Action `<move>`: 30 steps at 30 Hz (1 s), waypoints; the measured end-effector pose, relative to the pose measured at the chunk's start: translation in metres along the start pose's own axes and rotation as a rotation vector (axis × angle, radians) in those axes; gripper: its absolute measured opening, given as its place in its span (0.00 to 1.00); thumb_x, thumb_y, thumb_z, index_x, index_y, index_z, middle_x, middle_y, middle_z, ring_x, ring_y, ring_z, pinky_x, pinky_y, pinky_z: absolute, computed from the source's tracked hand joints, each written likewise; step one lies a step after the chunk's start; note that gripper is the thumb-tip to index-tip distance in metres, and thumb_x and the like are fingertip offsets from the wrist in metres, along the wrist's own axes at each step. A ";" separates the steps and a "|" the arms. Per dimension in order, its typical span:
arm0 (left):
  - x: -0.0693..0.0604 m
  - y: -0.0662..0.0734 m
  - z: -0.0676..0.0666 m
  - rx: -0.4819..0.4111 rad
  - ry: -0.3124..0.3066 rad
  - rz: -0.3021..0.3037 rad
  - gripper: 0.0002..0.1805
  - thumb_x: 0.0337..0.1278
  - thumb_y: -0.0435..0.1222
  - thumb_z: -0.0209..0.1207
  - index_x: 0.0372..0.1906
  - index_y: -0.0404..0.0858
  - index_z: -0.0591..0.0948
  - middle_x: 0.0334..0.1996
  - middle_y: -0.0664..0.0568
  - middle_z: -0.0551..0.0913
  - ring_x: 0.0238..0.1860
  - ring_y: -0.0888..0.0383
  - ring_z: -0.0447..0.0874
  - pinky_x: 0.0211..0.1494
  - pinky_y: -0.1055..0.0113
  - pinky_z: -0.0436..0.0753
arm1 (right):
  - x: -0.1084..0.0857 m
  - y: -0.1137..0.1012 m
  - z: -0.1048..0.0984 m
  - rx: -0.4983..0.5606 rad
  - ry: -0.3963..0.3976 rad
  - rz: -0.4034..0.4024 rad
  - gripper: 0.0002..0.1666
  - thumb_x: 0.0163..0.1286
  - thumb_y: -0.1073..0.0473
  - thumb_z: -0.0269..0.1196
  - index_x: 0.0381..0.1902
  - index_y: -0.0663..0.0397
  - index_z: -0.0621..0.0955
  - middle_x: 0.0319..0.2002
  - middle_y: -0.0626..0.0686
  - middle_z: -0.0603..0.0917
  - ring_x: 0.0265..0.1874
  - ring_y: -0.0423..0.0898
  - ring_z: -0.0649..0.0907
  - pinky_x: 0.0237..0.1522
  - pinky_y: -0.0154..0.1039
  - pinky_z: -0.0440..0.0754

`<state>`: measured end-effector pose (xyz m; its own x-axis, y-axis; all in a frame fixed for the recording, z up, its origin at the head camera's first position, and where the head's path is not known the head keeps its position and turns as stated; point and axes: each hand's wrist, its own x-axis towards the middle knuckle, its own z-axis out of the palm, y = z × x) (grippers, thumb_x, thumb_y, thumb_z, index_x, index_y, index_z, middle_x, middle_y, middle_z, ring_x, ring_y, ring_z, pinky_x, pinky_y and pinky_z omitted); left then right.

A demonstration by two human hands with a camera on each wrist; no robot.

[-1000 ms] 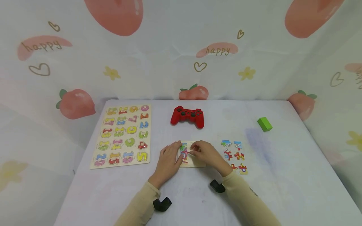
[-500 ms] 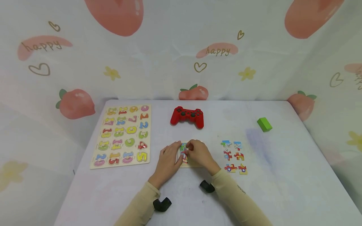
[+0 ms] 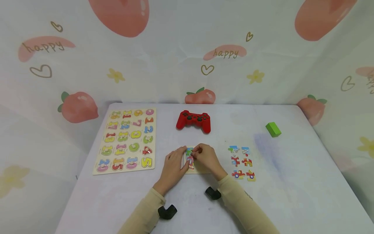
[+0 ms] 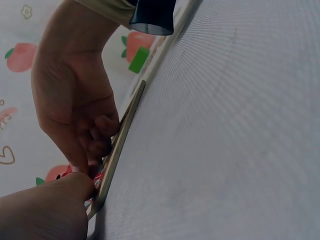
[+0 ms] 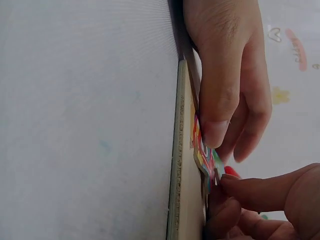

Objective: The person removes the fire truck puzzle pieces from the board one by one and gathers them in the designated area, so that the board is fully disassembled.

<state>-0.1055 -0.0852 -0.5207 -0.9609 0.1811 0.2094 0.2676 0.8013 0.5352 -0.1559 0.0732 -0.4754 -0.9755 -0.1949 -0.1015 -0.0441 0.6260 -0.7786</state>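
A small wooden puzzle board (image 3: 200,169) lies at the middle of the table, with colourful jigsaw pieces (image 3: 191,165) along its left part. My left hand (image 3: 173,166) rests along the board's left edge, fingers extended. Its thumb presses on the pieces, as the right wrist view shows. My right hand (image 3: 208,160) reaches over the board from the right. Thumb and index finger pinch a jigsaw piece (image 5: 216,176) near the left thumb, and the fingertips hide most of it. In the left wrist view the right hand (image 4: 75,102) bends down over the board (image 4: 120,145).
Several loose jigsaw pieces (image 3: 247,162) lie in two columns right of the board. A number puzzle board (image 3: 126,141) lies at the left. Behind are a red game controller (image 3: 194,121) and, farther right, a green block (image 3: 273,129).
My right hand has moved left across the board, from its middle to the placed pieces beside the left thumb. The left hand has stayed in place.
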 end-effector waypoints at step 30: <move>0.006 -0.003 -0.002 -0.259 0.057 -0.180 0.27 0.52 0.40 0.68 0.58 0.41 0.74 0.60 0.49 0.73 0.65 0.50 0.66 0.65 0.46 0.64 | 0.005 0.006 -0.003 0.183 -0.082 0.112 0.03 0.63 0.62 0.65 0.32 0.57 0.82 0.25 0.50 0.83 0.27 0.42 0.78 0.33 0.34 0.74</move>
<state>-0.1118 -0.0876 -0.5195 -0.9909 0.0112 0.1339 0.1095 0.6447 0.7565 -0.1612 0.0784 -0.4792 -0.9510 -0.1971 -0.2380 0.1110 0.5011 -0.8583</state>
